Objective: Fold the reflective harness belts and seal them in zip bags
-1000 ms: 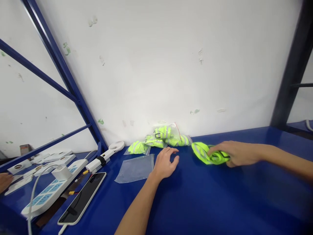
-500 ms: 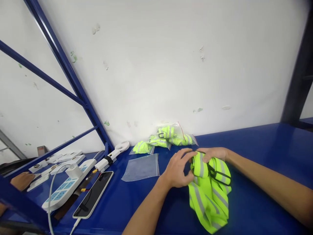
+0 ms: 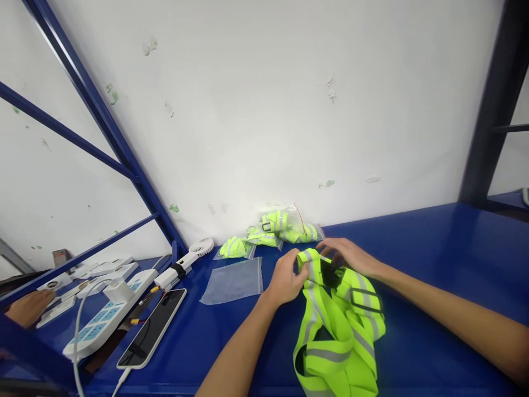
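Note:
A neon-yellow reflective vest (image 3: 336, 331) with grey stripes and black buckles hangs unfolded over the blue table (image 3: 433, 242). My left hand (image 3: 287, 275) pinches its upper left strap. My right hand (image 3: 349, 256) grips the top of the vest beside it, near a black buckle. An empty clear zip bag (image 3: 233, 280) lies flat just left of my left hand. Behind it, against the white wall, sits a pile of bagged folded vests (image 3: 270, 236).
A white handheld fan (image 3: 194, 252), a white power strip (image 3: 103, 314) with cables and a phone (image 3: 152, 328) on a charging lead lie at the left. Another person's hand (image 3: 27, 307) rests at the far left. Blue rack struts rise at left, a dark post at right.
My right hand pulled the folded vest from the right toward me. Both hands took hold of it, and it has opened out and now hangs down.

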`<state>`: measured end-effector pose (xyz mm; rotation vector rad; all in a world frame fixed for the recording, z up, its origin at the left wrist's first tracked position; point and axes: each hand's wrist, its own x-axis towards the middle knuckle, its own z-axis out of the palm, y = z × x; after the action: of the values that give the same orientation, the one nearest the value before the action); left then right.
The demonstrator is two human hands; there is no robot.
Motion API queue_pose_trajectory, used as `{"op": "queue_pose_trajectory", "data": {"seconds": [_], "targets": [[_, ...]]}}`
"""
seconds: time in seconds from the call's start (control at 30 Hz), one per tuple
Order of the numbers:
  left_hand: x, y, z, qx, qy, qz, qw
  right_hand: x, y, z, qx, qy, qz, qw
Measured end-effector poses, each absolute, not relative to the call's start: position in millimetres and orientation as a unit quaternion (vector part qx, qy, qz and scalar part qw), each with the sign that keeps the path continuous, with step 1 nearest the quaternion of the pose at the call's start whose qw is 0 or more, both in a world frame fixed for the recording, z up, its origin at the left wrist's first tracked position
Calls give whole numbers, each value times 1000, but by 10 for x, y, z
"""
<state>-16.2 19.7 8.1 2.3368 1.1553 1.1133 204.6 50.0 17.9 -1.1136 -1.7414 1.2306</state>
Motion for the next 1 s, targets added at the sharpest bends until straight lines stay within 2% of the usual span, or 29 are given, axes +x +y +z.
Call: {"op": "queue_pose_trajectory", "data": {"seconds": [0.1,0.2,0.3,0.43,0.57,0.7,0.9,1.0], "targets": [[-184,333,-21,737,421,452,274,2263,477,272,-414,-713,425,374],[-212,453,-90,647,450,501,358,2381,405,356,-356,-790,389,312],[-244,501,-119,583,477,508,418,2339,333,319,-349,-856,313,216],[-267,486,-113,556,503,486,449,2219,319,201,-377,-870,217,232],[-256,467,-85,619,516,447,389,2204,371,174,-402,-845,195,293],[-222,409,-63,704,494,413,300,2202,415,168,-430,-803,243,333],[-242,282,-23,752,502,381,193,2102,451,108,-439,-605,473,467],[-256,215,53,789,445,401,136,2079,451,94,-416,-485,588,495]]}}
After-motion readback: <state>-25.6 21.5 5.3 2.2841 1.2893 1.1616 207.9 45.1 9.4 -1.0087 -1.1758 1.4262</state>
